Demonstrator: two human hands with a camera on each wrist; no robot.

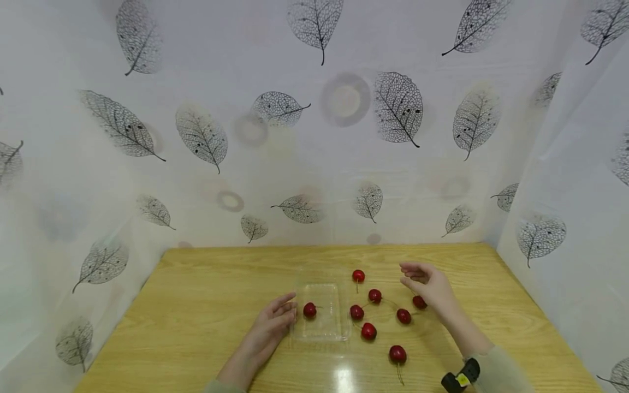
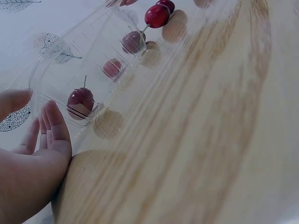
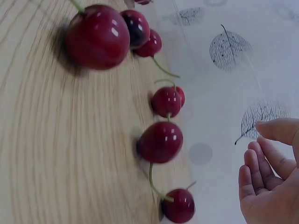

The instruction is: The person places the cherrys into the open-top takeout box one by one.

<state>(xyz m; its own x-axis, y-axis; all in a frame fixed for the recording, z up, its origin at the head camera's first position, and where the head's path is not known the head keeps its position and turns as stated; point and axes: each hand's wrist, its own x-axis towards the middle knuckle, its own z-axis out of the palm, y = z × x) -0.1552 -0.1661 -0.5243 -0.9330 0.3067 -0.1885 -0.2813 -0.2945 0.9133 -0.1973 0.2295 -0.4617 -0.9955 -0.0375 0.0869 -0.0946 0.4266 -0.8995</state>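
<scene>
A clear plastic box (image 1: 321, 339) stands on the table with one red cherry (image 1: 309, 310) inside it. My left hand (image 1: 271, 326) is at the box's left side, its loosely bent fingertips right at the wall; the left wrist view shows thumb and fingers apart beside the box's end. To the right of the box lie several loose cherries with green stems, among them a front one (image 1: 397, 354) and a back one (image 1: 358, 275). Over the rightmost cherry (image 1: 419, 302) hovers my right hand (image 1: 432, 286), fingers relaxed and nothing between them in the right wrist view.
The wood-grain table (image 1: 206, 284) carries everything. Behind it and along both sides hangs a pale cloth (image 1: 334, 158) printed with dark leaves. A black band with a yellow mark (image 1: 461, 376) is worn on the right wrist.
</scene>
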